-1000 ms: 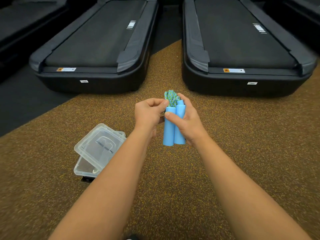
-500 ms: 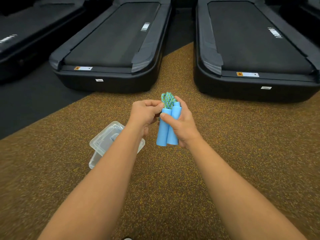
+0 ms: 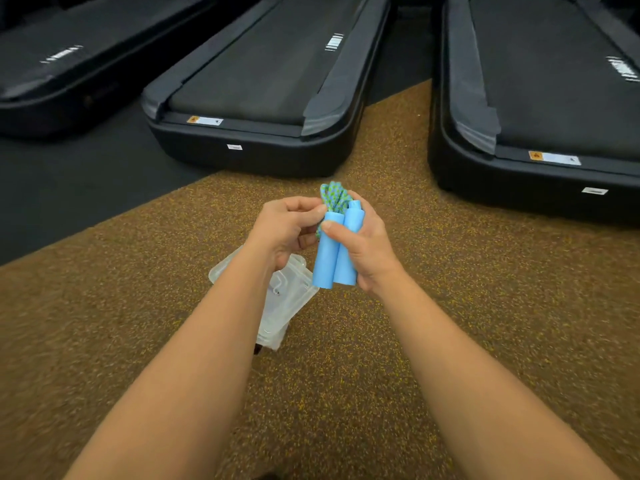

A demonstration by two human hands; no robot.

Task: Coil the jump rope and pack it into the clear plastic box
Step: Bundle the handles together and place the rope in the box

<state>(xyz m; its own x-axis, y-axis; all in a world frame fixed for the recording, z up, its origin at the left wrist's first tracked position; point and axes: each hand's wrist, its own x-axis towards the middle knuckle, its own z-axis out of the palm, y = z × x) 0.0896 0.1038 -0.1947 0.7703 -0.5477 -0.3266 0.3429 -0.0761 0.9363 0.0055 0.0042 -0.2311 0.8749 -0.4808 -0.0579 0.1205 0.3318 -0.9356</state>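
Observation:
The jump rope [image 3: 334, 251] has two light-blue foam handles side by side and upright, with a bundle of blue-green braided cord sticking out above them. My right hand [image 3: 367, 247] grips both handles from the right. My left hand [image 3: 289, 226] pinches the cord at the top of the left handle. Below and behind my left wrist, the clear plastic box [image 3: 289, 299] lies on the floor with its lid resting on it; my left forearm hides part of it.
Speckled brown rubber flooring [image 3: 485, 306] lies all around. Black treadmill decks [image 3: 263, 98] [image 3: 540, 98] stand ahead, their rear ends close beyond my hands. A third treadmill [image 3: 62, 64] is at far left on dark flooring.
The view has swung left, so the box now appears directly under my left wrist instead of off to the left. Both hands keep the same hold on the rope bundle.

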